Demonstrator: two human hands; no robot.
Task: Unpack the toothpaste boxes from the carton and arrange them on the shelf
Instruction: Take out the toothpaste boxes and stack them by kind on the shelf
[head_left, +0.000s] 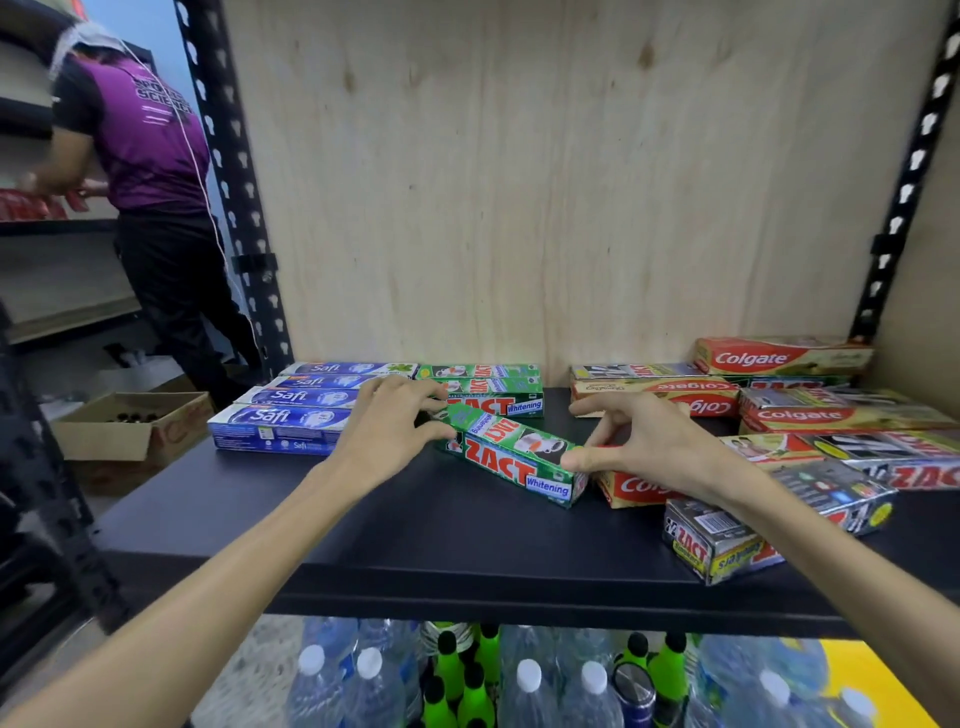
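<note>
Green ZACT toothpaste box (514, 454) askew on black shelf (415, 535); blue Safi boxes (291, 415) rowed left; Colgate boxes (779, 358) right

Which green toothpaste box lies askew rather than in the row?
The front green box, held between both hands; the other green boxes sit square behind it.

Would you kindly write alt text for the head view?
Both hands, left hand and right hand, grip the ends of a slanted green Zact box on a black shelf, blue Safi boxes to its left, Colgate boxes to its right.

Water bottles (527, 686) and green bottles (472, 696) stand below; a person (150, 156) works left.
</note>
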